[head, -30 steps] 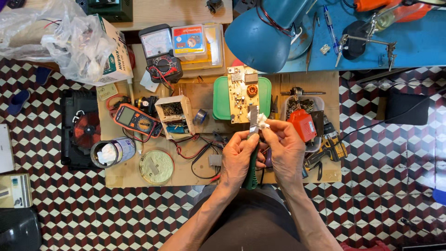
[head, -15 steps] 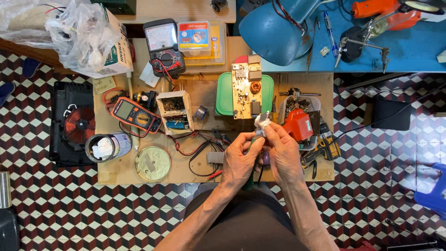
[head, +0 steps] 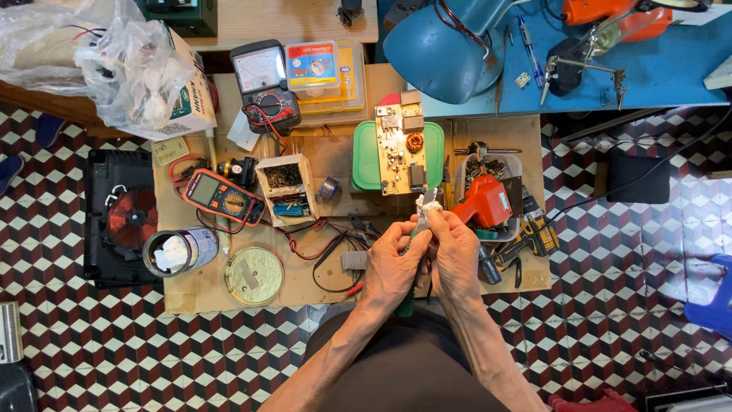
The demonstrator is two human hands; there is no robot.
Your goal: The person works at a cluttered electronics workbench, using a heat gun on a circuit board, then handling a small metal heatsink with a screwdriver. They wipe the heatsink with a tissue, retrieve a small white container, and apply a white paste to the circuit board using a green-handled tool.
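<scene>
Left hand point(head: 395, 263): closed around a green-handled tool point(head: 406, 301), lower centre of the frame.
Right hand point(head: 455, 255): fingertips pinched on a white wad point(head: 424, 204) at the tool's metal tip.
Circuit board point(head: 400, 150): just above the hands, on a green lid point(head: 363, 156).
Bench point(head: 305, 278): orange multimeter point(head: 223, 197) at centre left.

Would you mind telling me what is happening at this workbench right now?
A person holds both hands together above the cluttered wooden bench. The left hand grips a green-handled tool, while the right hand presses a small white wad against its metal tip. Just beyond lie a tan circuit board on a green lid and a red soldering gun.
</scene>
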